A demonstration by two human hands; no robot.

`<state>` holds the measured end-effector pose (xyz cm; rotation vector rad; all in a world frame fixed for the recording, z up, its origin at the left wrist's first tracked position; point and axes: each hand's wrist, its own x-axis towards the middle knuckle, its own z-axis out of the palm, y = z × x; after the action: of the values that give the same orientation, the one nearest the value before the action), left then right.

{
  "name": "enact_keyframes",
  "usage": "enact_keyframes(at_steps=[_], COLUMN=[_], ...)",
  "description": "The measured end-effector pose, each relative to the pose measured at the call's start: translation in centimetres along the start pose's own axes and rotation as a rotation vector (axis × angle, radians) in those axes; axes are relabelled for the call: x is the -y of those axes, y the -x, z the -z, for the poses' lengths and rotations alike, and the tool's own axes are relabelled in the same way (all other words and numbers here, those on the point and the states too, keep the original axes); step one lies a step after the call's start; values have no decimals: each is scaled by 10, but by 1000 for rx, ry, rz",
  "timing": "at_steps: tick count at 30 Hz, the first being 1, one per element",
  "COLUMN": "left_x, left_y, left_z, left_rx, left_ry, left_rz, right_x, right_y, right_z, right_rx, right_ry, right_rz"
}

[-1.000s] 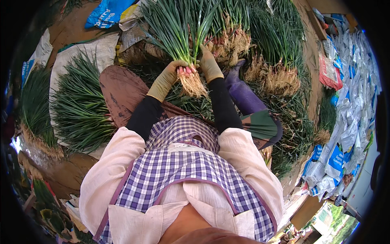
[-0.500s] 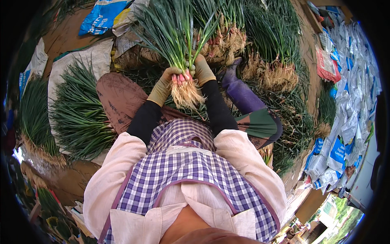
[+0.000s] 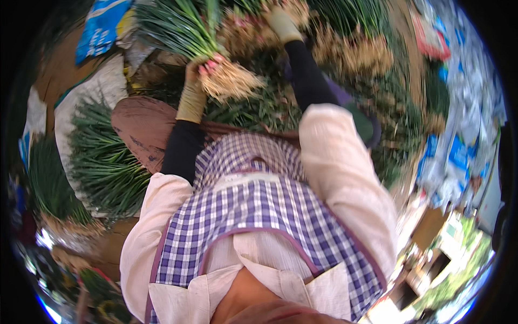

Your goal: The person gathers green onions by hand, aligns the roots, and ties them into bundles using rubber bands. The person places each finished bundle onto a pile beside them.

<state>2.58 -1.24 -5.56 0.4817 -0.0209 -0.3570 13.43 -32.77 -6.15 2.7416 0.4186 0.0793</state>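
My left hand [image 3: 194,75], in a yellowish work glove, grips a bunch of green onions [image 3: 229,81] just above its pale roots, with pink bulbs showing and long leaves fanned toward the upper left. My right hand [image 3: 279,20], also gloved, reaches to the top of the view, at a pile of green onions [image 3: 245,32] with reddish bulbs and dangling roots. Its fingers are blurred among the plants, so I cannot tell what they hold.
More green onions lie on a white sack [image 3: 91,86] at left and in a rooty pile [image 3: 350,54] at upper right. A blue bag [image 3: 100,29] is at upper left. Crinkled plastic bags [image 3: 467,97] line the right side. Cut leaves [image 3: 248,110] cover the ground before my lap.
My right hand has left the bunch and moved up to the rear pile. My left hand has carried the bunch leftward and slightly up. The view has shifted and blurred.
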Motion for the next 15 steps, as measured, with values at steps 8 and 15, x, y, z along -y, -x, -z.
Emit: enact_keyframes(at_steps=[8,15], left_x=[-4,-10], left_y=[-25,-4], left_z=[40,10], left_rx=[404,28], left_ry=[486,92], left_rz=[534,429], right_x=[92,123], right_y=[52,83], right_z=[89,81], right_rx=[-84,421], right_ry=[-711,-1293], right_rz=[31,46])
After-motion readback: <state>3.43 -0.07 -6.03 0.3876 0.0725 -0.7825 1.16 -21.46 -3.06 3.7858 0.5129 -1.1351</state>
